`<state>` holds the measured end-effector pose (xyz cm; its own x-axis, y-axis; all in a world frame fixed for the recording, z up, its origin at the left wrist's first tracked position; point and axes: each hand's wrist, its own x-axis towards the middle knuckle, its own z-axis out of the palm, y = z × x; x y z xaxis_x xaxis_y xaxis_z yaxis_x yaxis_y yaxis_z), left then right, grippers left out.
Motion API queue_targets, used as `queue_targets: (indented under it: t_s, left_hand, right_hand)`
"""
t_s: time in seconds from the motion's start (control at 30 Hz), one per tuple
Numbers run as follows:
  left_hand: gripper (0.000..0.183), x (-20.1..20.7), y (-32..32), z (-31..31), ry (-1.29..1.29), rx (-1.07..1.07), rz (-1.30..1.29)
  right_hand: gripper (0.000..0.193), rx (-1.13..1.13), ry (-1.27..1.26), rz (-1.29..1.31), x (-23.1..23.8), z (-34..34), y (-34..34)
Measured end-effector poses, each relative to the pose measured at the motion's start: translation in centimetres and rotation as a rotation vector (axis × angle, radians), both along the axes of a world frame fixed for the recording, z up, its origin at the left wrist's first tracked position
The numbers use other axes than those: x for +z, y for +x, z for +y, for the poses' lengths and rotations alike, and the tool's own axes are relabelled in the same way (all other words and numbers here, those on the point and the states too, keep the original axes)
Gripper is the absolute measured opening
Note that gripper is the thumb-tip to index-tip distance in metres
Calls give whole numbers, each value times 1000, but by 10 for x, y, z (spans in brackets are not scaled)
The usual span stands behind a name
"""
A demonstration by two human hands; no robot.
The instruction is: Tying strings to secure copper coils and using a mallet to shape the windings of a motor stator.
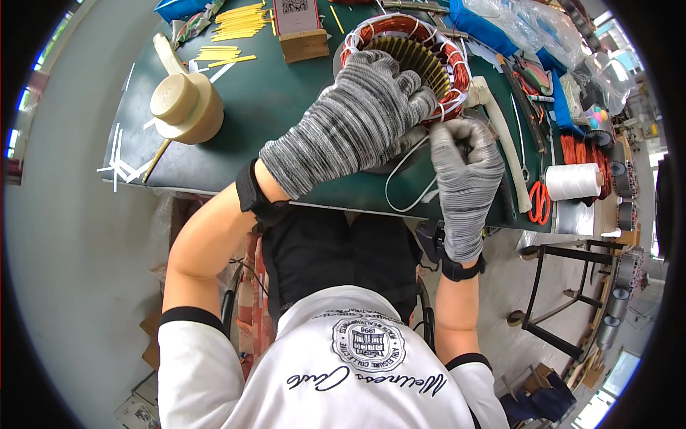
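A motor stator [456, 60] stands at the table's near edge, its ring of red-brown copper windings bound with white cord and its inner slots lined in yellow. My left hand [357, 114], in a grey striped knit glove, grips the near left side of the winding with curled fingers. Just right of the stator, my right hand [468, 168], gloved alike, is closed with thumb and fingers pinched together by the winding's lower edge. A white lacing cord [389, 191] loops below the stator between the hands and seems to run into the right fingers; the pinch itself is partly hidden.
A pale mallet [187, 107] lies on the green table [250, 121] at left, near yellow strips [239, 21] and a wooden block [304, 46]. Rightward are another pale hammer-like tool [500, 121], red-handled scissors [539, 202], a white cord spool [574, 181] and blue bins [482, 25]. A black cart frame [543, 286] stands beyond.
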<state>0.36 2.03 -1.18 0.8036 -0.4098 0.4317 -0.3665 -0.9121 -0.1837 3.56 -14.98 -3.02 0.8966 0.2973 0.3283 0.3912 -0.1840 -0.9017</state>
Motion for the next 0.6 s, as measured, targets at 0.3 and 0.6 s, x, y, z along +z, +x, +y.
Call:
queue_targets:
  t_s: [0.3,0.6]
  left_hand:
    - [37,-3,-3,16,-224,-136,-34]
    - [32,-10,-10,-9,-1,49,-290]
  right_hand:
    - [35,761,673,1277,54,-38,-3]
    - [23,955,781,832,42,-8,26]
